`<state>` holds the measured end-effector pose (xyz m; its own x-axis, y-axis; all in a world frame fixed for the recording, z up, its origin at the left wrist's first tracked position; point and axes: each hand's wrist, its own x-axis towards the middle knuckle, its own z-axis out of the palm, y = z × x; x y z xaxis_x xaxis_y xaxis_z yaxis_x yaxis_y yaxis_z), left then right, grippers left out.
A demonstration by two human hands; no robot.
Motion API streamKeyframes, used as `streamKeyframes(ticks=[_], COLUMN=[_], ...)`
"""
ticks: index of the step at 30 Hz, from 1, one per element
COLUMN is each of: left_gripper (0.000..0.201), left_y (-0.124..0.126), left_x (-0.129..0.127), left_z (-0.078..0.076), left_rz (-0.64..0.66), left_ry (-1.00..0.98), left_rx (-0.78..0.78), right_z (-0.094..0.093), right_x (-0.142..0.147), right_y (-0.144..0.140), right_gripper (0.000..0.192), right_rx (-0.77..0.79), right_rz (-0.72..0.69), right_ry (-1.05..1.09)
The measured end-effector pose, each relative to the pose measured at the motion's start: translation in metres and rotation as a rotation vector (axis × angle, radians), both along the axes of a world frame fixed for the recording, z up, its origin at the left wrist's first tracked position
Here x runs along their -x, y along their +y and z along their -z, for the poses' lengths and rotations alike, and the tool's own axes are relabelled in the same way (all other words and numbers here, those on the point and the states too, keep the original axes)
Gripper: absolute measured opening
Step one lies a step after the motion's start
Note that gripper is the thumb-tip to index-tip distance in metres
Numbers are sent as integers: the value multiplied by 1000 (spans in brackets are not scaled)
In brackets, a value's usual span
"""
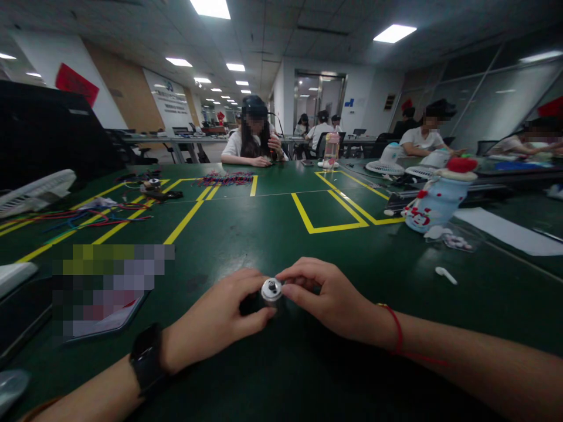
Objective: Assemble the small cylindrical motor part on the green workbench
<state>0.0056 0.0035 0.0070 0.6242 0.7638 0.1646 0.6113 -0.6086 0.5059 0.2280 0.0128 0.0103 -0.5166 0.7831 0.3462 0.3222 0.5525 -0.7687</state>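
A small round silver part (271,289) with a dark centre sits low over the green table (264,234), close to me. My left hand (217,319), with a black watch on its wrist, curls around the dark body under it from the left. My right hand (328,296), a red string at its wrist, pinches the silver part from the right with thumb and fingertips. The lower part of the object is hidden between my fingers.
A blurred flat item (105,293) lies at my left. Coloured wires (92,217) and a white fan (35,190) are further left. A blue-white bottle with a red cap (435,202), white sheet (505,231) and small white piece (445,274) lie right. Other people sit at the far side.
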Motion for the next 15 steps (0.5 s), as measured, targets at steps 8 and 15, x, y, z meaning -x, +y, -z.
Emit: streamKeyframes(ticks=[8,15], left_gripper=[12,12], left_y=[-3,-1], left_x=[-12,-3], left_z=[3,-1], left_rz=[11,7], left_ry=[-11,11], left_rx=[-26,-38], right_z=[-8,-2], right_x=[3,-13], right_y=[-1,7], right_gripper=[12,12], right_rx=[-65,-54], right_rz=[28,73], right_ry=[1,-38])
